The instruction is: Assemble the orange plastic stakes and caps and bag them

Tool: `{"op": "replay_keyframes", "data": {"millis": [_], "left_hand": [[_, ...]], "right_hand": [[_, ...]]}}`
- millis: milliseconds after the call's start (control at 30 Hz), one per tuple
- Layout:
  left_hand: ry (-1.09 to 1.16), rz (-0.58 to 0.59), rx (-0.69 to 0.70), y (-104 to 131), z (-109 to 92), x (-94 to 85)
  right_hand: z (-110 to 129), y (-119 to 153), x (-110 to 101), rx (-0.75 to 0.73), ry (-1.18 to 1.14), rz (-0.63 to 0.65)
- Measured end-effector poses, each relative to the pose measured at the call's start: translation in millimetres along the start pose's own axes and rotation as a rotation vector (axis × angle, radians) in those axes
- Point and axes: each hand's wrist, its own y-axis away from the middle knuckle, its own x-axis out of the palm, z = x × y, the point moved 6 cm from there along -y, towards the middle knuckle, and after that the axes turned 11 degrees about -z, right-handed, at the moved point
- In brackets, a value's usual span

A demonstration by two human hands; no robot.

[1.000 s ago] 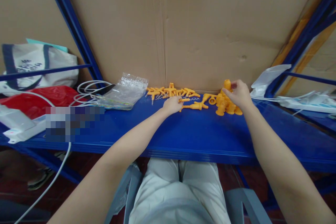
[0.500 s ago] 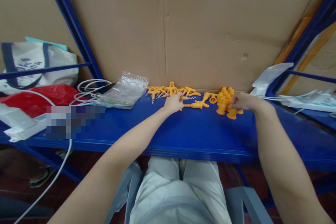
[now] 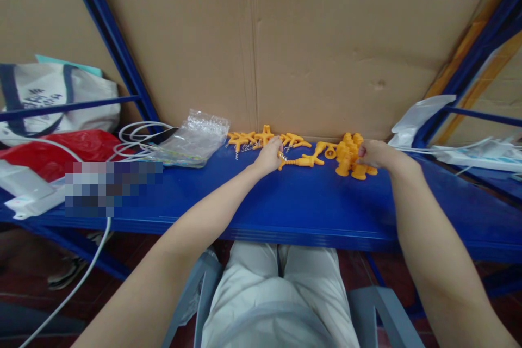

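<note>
Several yellow corkscrew handles with metal spirals (image 3: 264, 135) lie in a row along the cardboard at the back of the blue table. My left hand (image 3: 269, 155) is closed on a yellow corkscrew handle, its metal spiral showing beside the fingertips. Just right of that hand lies a yellow corkscrew piece with spread arms (image 3: 306, 160). Several yellow hollow bases (image 3: 346, 153) stand bunched together farther right. Against their right side is my right hand (image 3: 373, 153), fingers curled in; what they hold is too small to make out.
Clear plastic bags (image 3: 196, 138), coiled white cable (image 3: 141, 133) and a red bag (image 3: 81, 147) lie at the left. A white canvas bag (image 3: 87, 95) is behind them. White plastic wrapping (image 3: 420, 119) leans by the right blue post. The table's front edge (image 3: 293, 236) runs above my lap.
The spiral at my left hand now points down close to the fingers instead of stretching right. My right hand has hardly moved beside the bases.
</note>
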Motion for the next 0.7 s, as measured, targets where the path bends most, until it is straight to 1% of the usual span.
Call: {"op": "replay_keyframes", "data": {"millis": [100,200,300,367,433,533,633,700], "left_hand": [[-0.02,0.012,0.029,-2.0,-0.3,-5.3],[-0.055,-0.031,0.032,-8.0,-0.6,-18.1],[-0.075,-0.089,0.042,-17.3,-1.4,-30.4],[-0.083,-0.099,0.064,-24.4,-2.0,-33.2],[-0.109,-0.078,0.099,-32.1,-2.1,-30.3],[-0.213,-0.007,0.171,-44.3,-0.6,-17.6],[-0.342,0.079,0.245,-55.6,2.4,0.1],[-0.406,0.121,0.282,-61.8,4.5,11.6]], "right_hand": [[-6.6,-7.9,9.7,-0.026,-0.035,-0.007],[-11.4,-13.5,17.7,-0.047,-0.075,0.0],[-12.5,-13.1,14.2,-0.013,-0.086,-0.038],[-10.9,-9.8,5.9,0.028,-0.067,-0.094],[-6.5,-5.4,-4.7,0.05,-0.051,-0.178],[5.5,1.3,-18.5,0.017,-0.065,-0.326],[22.7,6.8,-26.0,-0.089,-0.102,-0.44],[35.7,9.9,-27.3,-0.178,-0.137,-0.465]]}}
